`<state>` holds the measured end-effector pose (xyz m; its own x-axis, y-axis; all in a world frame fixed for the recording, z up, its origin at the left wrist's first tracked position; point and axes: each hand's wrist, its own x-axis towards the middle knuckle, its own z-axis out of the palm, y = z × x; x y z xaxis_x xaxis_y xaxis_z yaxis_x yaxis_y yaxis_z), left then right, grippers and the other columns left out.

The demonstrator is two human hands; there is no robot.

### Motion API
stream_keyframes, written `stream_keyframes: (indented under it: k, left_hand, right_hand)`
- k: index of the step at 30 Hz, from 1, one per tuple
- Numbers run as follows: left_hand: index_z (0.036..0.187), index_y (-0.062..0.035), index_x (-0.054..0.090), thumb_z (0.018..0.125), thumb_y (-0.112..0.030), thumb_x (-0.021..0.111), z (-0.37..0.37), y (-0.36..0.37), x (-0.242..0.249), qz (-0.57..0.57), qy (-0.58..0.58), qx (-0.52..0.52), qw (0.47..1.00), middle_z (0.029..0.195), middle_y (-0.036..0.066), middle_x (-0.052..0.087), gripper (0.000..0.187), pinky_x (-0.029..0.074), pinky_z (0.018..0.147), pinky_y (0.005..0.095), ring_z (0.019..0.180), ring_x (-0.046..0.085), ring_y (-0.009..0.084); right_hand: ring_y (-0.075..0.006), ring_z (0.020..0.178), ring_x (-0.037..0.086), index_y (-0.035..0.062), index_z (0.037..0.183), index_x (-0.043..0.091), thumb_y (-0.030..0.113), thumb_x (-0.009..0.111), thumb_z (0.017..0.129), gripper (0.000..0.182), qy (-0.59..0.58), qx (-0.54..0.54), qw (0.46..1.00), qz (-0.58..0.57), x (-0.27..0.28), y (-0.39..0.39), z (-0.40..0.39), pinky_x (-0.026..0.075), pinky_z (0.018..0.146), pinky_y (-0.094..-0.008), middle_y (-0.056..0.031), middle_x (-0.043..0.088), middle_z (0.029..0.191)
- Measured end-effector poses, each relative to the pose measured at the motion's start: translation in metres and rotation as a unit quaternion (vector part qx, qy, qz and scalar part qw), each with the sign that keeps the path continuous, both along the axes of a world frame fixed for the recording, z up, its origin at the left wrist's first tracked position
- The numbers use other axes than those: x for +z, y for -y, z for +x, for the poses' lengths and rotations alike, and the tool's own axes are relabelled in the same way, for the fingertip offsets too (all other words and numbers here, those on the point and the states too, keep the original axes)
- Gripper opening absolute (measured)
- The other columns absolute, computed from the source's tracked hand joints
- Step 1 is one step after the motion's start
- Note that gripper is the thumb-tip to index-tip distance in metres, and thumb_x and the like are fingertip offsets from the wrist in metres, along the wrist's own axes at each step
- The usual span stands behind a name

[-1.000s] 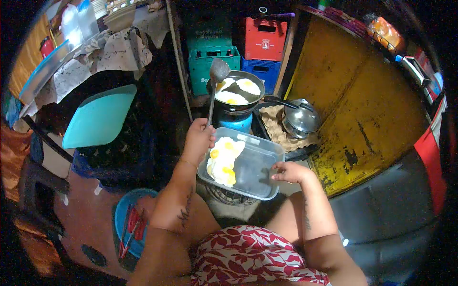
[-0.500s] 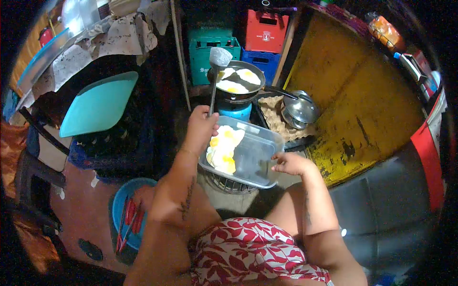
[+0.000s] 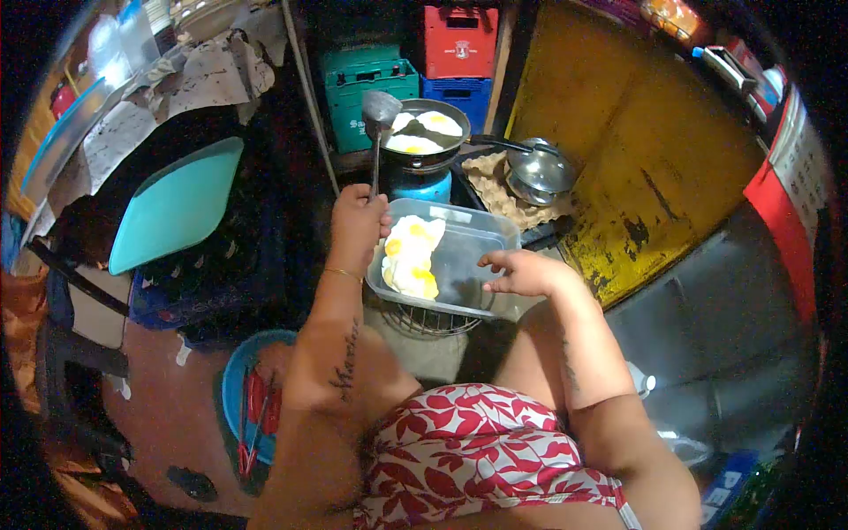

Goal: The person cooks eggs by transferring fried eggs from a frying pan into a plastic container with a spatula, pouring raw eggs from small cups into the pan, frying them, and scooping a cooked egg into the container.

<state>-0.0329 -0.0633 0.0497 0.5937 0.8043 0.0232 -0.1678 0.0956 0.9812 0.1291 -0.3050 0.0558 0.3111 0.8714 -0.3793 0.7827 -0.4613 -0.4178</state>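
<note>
My left hand is closed around the handle of a metal spatula, held upright so its broad blade overlaps the left rim of the frying pan. Several fried eggs with whole yolks lie in that pan. Below it, a clear plastic container holds a pile of fried eggs along its left side. Over the container's right part is my right hand, holding nothing, with thumb and fingers apart.
The pan sits on a stove over a blue tank. Right of it, a lidded metal pot rests on brown paper. Crates stand behind. A blue basin with red tongs is at lower left.
My right hand has moved left, further over the container, and its fingers have spread. The spatula blade has tipped slightly, still raised in my left hand. The whole view has shifted a little.
</note>
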Motion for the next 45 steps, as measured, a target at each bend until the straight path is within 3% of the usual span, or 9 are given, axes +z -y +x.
stream_keyframes:
  k: [6, 17, 19, 29, 38, 41, 43, 44, 45]
  left_hand:
    - [0.112, 0.0028, 0.049, 0.085, -0.006, 0.063, 0.001, 0.002, -0.002, 0.001, 0.007, 0.014, 1.000, 0.079, 0.009, 0.057, 0.032, 0.046, 0.043, 0.0251, 0.057, 0.055, 0.0118]
    - [0.112, 0.0051, 0.049, 0.084, -0.004, 0.060, 0.026, -0.004, -0.013, 0.007, -0.020, 0.011, 1.000, 0.074, 0.006, 0.059, 0.031, 0.043, 0.043, 0.0243, 0.055, 0.053, 0.0106]
    - [0.115, 0.0041, 0.048, 0.086, -0.007, 0.062, 0.030, -0.004, -0.014, 0.000, -0.042, 0.017, 0.999, 0.084, 0.010, 0.059, 0.034, 0.048, 0.044, 0.0259, 0.059, 0.057, 0.0130]
    - [0.118, 0.0044, 0.047, 0.088, -0.009, 0.059, 0.035, -0.008, -0.010, 0.018, -0.059, 0.027, 0.998, 0.087, 0.010, 0.060, 0.035, 0.047, 0.048, 0.0247, 0.063, 0.057, 0.0125]
    - [0.114, 0.0034, 0.050, 0.086, -0.007, 0.059, 0.027, -0.011, -0.007, -0.002, -0.031, 0.030, 0.999, 0.079, 0.007, 0.059, 0.030, 0.045, 0.046, 0.0249, 0.059, 0.055, 0.0114]
    - [0.114, 0.0018, 0.052, 0.086, -0.006, 0.059, 0.021, -0.017, -0.010, 0.061, -0.068, 0.038, 0.995, 0.080, 0.007, 0.060, 0.030, 0.045, 0.045, 0.0253, 0.060, 0.056, 0.0110]
    - [0.114, -0.0002, 0.058, 0.079, -0.002, 0.064, 0.014, -0.023, -0.007, 0.267, -0.159, 0.084, 0.947, 0.089, 0.016, 0.063, 0.036, 0.052, 0.066, 0.0372, 0.075, 0.064, 0.0269]
    - [0.114, -0.0002, 0.058, 0.079, -0.002, 0.064, 0.009, -0.022, 0.000, 0.272, -0.158, 0.083, 0.946, 0.089, 0.016, 0.063, 0.036, 0.052, 0.066, 0.0372, 0.075, 0.064, 0.0269]
    - [0.111, -0.0014, 0.060, 0.076, -0.002, 0.065, 0.002, -0.020, 0.008, 0.379, -0.194, 0.117, 0.897, 0.092, 0.018, 0.062, 0.035, 0.051, 0.073, 0.0397, 0.082, 0.063, 0.0314]
  right_hand:
    - [-0.0360, 0.115, 0.056, 0.0092, 0.132, 0.049, 0.039, 0.067, 0.085, 0.058, 0.057, 0.023, 0.996, -0.060, -0.012, -0.007, 0.002, 0.044, 0.096, -0.0402, -0.0219, 0.058, 0.124]
    - [-0.0354, 0.112, 0.058, 0.0117, 0.133, 0.050, 0.040, 0.068, 0.084, 0.059, -0.019, 0.023, 0.999, -0.026, -0.011, -0.003, 0.029, 0.046, 0.094, -0.0402, -0.0218, 0.060, 0.120]
    - [-0.0350, 0.111, 0.059, 0.0115, 0.133, 0.050, 0.040, 0.068, 0.084, 0.059, -0.034, 0.017, 0.999, -0.015, -0.010, -0.003, 0.034, 0.046, 0.094, -0.0400, -0.0216, 0.061, 0.120]
    - [-0.0346, 0.112, 0.058, 0.0091, 0.131, 0.051, 0.038, 0.068, 0.084, 0.058, -0.043, 0.058, 0.997, -0.001, -0.021, -0.015, 0.052, 0.045, 0.096, -0.0381, -0.0210, 0.059, 0.123]
    - [-0.0340, 0.112, 0.058, 0.0085, 0.129, 0.053, 0.036, 0.069, 0.083, 0.056, -0.065, 0.066, 0.996, -0.001, -0.032, -0.023, 0.054, 0.045, 0.096, -0.0386, -0.0199, 0.061, 0.120]
    - [-0.0339, 0.112, 0.057, 0.0082, 0.129, 0.052, 0.036, 0.069, 0.083, 0.057, -0.081, 0.062, 0.995, -0.004, -0.034, -0.024, 0.054, 0.045, 0.096, -0.0388, -0.0198, 0.061, 0.121]
    - [-0.0340, 0.113, 0.057, 0.0078, 0.130, 0.052, 0.037, 0.069, 0.083, 0.057, -0.094, 0.058, 0.994, -0.002, -0.034, -0.026, 0.055, 0.045, 0.096, -0.0388, -0.0198, 0.061, 0.121]
    - [-0.0337, 0.113, 0.057, 0.0071, 0.130, 0.052, 0.037, 0.068, 0.084, 0.058, -0.081, 0.069, 0.994, -0.002, -0.036, -0.026, 0.056, 0.045, 0.096, -0.0386, -0.0196, 0.061, 0.121]
    - [-0.0335, 0.112, 0.058, 0.0065, 0.130, 0.051, 0.038, 0.068, 0.084, 0.059, -0.068, 0.079, 0.995, -0.002, -0.038, -0.025, 0.057, 0.045, 0.096, -0.0384, -0.0194, 0.061, 0.121]
